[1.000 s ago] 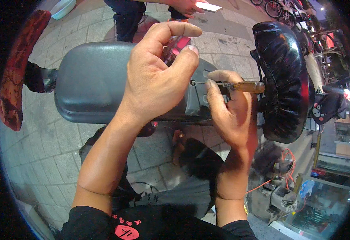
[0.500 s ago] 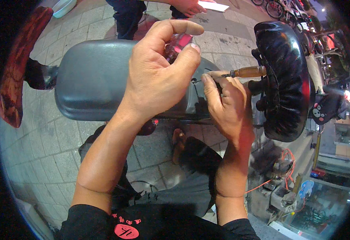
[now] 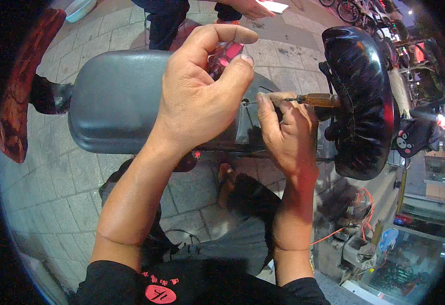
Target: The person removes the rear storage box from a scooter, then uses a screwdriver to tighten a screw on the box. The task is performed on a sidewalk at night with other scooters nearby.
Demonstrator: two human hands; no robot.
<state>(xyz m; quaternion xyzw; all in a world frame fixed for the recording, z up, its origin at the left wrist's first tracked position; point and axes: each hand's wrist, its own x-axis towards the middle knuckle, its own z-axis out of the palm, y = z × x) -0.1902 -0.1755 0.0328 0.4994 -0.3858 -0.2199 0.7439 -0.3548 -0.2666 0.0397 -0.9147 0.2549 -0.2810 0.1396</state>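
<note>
A long dark grey padded seat (image 3: 126,101) lies across in front of me. At its right end is a small round hole (image 3: 245,103), like a keyhole. My right hand (image 3: 293,127) pinches the thin metal shaft of a pick (image 3: 319,100) with a brownish handle, its tip at the hole. That handle points right, toward a black saddle with a wrinkled cover (image 3: 362,101). My left hand (image 3: 197,96) is raised over the seat's right part, its fingers curled round a shiny pinkish-red object (image 3: 227,57), mostly hidden by the hand.
Beyond the seat, another person's hand (image 3: 255,7) holds a flat white thing (image 3: 274,6). At far left stands a reddish-brown pad (image 3: 26,86), near a pale basin (image 3: 80,10). Lower right are an orange cable (image 3: 367,203) and a glass case (image 3: 405,264). Bicycles (image 3: 352,12) stand at upper right.
The pick's handle has swung a little toward me, so the pick lies more level. My left hand barely shifts. Beyond the seat, the other person's hand has moved slightly right.
</note>
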